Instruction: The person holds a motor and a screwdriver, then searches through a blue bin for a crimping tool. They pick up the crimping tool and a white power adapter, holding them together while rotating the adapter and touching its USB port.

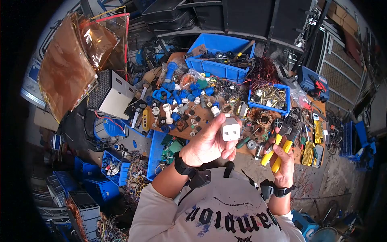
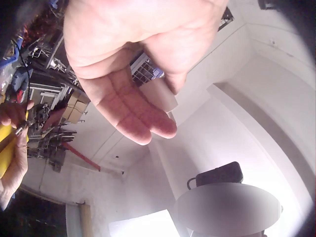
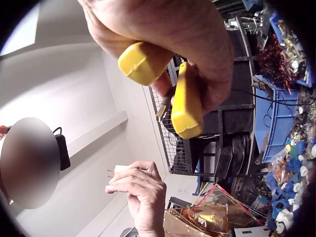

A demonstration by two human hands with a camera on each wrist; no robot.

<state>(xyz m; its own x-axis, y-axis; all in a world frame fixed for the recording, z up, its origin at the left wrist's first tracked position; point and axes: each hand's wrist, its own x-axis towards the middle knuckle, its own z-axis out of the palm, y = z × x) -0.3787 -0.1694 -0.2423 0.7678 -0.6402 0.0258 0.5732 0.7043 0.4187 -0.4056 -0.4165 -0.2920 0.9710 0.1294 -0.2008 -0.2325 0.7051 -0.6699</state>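
Observation:
My left hand (image 1: 197, 145) pinches a white two-pin plug-in charger (image 1: 231, 130) above the near edge of the workbench. Its pin face is turned toward me, and the two thin pins stick out sideways in the right wrist view. In the left wrist view, curled fingers hide most of the white charger (image 2: 159, 94). Off to the right, my right hand (image 1: 286, 167) grips pliers by their yellow handles (image 1: 276, 164), which stand apart. Beside the yellow handle (image 3: 186, 111), a small metal-tipped piece (image 3: 162, 111) shows in the right wrist view.
Loose blue and white plastic parts cover the workbench (image 1: 177, 131). A large blue crate (image 1: 215, 70) of tools stands at the back, and a smaller blue tray (image 1: 269, 109) holds brass-coloured pieces. Yellow cases (image 1: 307, 153) lie at the right. Several blue bins (image 1: 102, 189) stand at lower left.

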